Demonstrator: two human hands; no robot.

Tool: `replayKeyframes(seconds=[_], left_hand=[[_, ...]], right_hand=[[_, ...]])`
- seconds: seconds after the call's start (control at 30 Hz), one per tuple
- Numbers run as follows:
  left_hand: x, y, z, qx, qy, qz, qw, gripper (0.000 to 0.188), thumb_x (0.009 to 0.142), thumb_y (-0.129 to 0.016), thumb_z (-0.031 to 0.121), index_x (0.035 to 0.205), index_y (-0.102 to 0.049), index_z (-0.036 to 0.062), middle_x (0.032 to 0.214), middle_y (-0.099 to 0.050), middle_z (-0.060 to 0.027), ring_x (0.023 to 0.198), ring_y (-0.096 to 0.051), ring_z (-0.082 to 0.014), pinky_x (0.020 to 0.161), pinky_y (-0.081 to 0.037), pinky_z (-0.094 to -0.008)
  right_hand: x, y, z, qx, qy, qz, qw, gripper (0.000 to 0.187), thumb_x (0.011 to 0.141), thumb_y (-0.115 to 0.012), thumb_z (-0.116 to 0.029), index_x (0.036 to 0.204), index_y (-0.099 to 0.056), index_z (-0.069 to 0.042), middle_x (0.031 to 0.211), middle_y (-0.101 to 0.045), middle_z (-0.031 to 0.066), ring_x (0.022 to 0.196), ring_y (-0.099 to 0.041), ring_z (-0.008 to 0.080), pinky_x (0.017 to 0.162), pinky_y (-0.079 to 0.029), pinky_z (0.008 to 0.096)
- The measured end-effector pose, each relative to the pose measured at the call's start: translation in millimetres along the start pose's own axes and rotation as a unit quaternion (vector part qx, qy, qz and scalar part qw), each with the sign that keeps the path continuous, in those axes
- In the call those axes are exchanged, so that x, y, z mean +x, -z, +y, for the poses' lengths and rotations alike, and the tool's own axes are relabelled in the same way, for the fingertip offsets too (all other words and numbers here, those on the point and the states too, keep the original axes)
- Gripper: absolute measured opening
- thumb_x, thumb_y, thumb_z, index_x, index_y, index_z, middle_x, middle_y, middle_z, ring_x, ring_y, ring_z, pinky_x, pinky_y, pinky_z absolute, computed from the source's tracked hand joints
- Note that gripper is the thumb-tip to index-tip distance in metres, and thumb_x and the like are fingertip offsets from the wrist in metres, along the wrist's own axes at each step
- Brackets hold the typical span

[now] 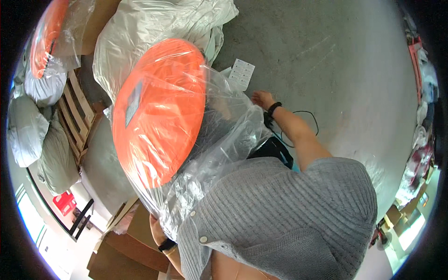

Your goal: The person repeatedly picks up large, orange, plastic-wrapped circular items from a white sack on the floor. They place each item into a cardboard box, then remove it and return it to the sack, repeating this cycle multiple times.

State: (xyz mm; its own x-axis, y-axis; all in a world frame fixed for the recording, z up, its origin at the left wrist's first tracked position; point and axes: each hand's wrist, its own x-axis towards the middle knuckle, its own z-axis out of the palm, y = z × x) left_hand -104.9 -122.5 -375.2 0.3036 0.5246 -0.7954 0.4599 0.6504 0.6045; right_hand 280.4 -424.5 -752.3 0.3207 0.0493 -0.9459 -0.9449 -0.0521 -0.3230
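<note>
A large oval orange fabric bundle (175, 112) with a grey label patch lies inside a clear plastic bag (233, 135) in front of me. My right hand (263, 100), with a dark band on its wrist, is closed at the bag's right edge, fingers curled on the film. Down at the lower left, my left hand (157, 229) grips the gathered near side of the same bag; part of its fingers is hidden by the film. Between the orange bundle and my body the plastic hangs loose and crumpled.
Beyond the bundle lies a big pale plastic-wrapped sack (158, 18). A white printed sheet (242, 73) rests on the grey floor (326, 56). Left are a wooden pallet (77, 109), grey sacks (58, 156) and another bagged orange bundle (46, 37). Cardboard boxes (126, 254) stand lower left.
</note>
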Motion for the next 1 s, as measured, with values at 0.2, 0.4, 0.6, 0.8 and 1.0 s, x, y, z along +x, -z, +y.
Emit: replayKeyframes(seconds=[0.2,0.4,0.6,0.8,1.0], left_hand=[[-2.2,56.4,-25.8,0.297,0.091,-0.062,0.949,0.041,0.069,-0.064,-0.005,0.107,-0.052,0.0004,0.096,-0.059,-0.0072,0.081,-0.058,-0.0152,0.069,-0.048,-0.0271],[51.3,6.8,104.8,0.501,-0.297,0.076,0.809,0.08,0.069,-0.067,0.0,0.136,-0.022,0.0016,0.135,-0.034,-0.0132,0.119,-0.038,-0.0205,0.097,-0.034,-0.0334],[109.8,-119.3,110.6,0.608,-0.457,-0.123,0.637,0.075,0.073,-0.067,0.021,0.136,-0.028,0.0108,0.141,-0.023,-0.0146,0.132,-0.019,-0.0279,0.104,-0.016,-0.0484],[96.5,-120.6,101.2,0.577,-0.393,-0.382,0.606,0.06,0.078,-0.064,0.028,0.131,-0.038,0.0135,0.136,-0.03,-0.0202,0.128,-0.027,-0.0309,0.101,-0.024,-0.0496],[154.7,-0.9,171.0,0.144,-0.231,-0.181,0.945,0.045,0.086,-0.053,0.023,0.124,-0.042,0.001,0.112,-0.055,-0.0148,0.098,-0.055,-0.0223,0.083,-0.045,-0.0357]], right_hand=[[85.3,-16.4,31.5,-0.343,0.357,-0.023,0.868,0.033,0.082,-0.061,-0.022,0.104,-0.056,0.002,0.092,-0.06,0.0107,0.082,-0.057,0.0166,0.07,-0.047,0.0288],[58.1,-48.6,-39.2,-0.282,0.228,0.006,0.932,0.03,0.082,-0.06,-0.023,0.098,-0.057,0.003,0.085,-0.06,0.0083,0.077,-0.055,0.0151,0.067,-0.045,0.0284],[-68.4,-51.9,-203.2,-0.47,0.54,0.027,0.697,0.025,0.084,-0.056,-0.02,0.095,-0.057,0.003,0.081,-0.059,0.0047,0.076,-0.052,0.011,0.068,-0.041,0.0254],[-206.8,-85.7,-271.3,-0.092,0.556,-0.135,0.815,0.028,0.086,-0.054,-0.019,0.108,-0.056,-0.001,0.101,-0.059,0.0075,0.092,-0.054,0.0134,0.082,-0.042,0.0282],[-181.9,-125.7,-291.8,0.149,0.293,-0.456,0.827,0.034,0.089,-0.044,-0.024,0.113,-0.049,0.0,0.11,-0.054,0.0142,0.101,-0.051,0.0285,0.09,-0.04,0.0429]])
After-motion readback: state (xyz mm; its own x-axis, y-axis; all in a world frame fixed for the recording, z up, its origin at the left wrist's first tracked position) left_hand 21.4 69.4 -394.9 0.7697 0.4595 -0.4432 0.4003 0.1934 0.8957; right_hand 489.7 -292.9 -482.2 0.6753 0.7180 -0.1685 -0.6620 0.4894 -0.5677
